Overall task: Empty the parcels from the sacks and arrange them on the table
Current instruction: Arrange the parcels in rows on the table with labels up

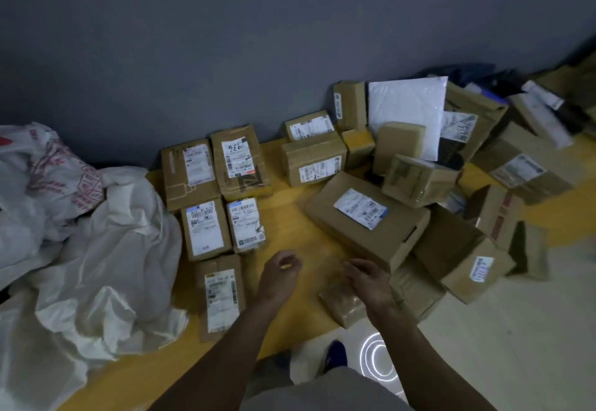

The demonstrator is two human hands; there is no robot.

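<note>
Several brown cardboard parcels lie on the yellow table (290, 217). Labelled boxes sit in neat rows at the left, among them one at the front (221, 297). A big flat box (364, 217) leads a loose heap at the right. My left hand (280, 270) hovers over bare table with loosely curled fingers and holds nothing. My right hand (367, 278) hangs above a small taped parcel (340, 302), fingers relaxed, not gripping it. Crumpled white sacks (87, 243) lie at the left.
A white padded envelope (406, 110) leans against the grey wall (225, 39) behind the heap. Dark bags (483, 75) and more boxes crowd the far right. The table's front edge runs diagonally; pale floor (516, 346) and my blue shoe (337, 354) show below.
</note>
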